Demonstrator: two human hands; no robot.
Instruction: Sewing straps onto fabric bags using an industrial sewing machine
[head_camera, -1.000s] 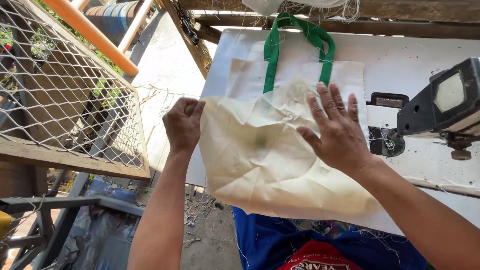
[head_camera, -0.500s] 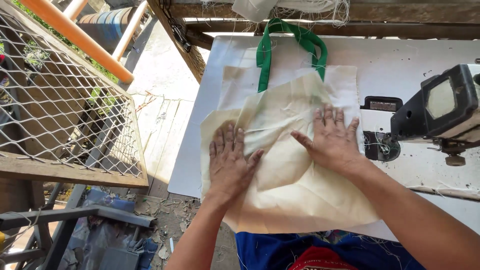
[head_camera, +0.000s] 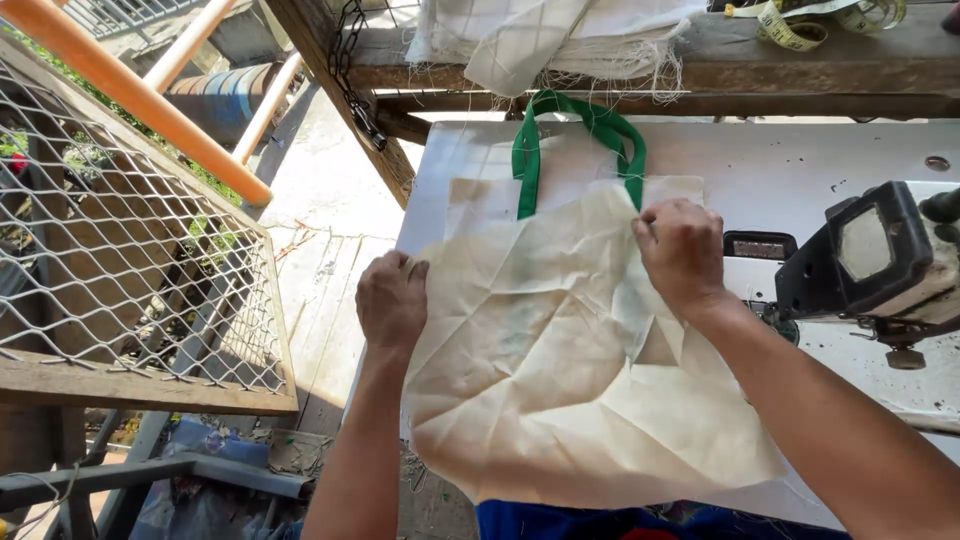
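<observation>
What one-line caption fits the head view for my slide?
Left hand and right hand grip a crumpled cream cloth bag with green handles on a white sewing table.

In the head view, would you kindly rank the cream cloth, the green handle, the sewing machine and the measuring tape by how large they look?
1. Cream cloth, clearly largest.
2. Sewing machine, though cut off at the frame edge.
3. Green handle.
4. Measuring tape, smallest, but farthest away and partly cropped, so unsure.
</observation>
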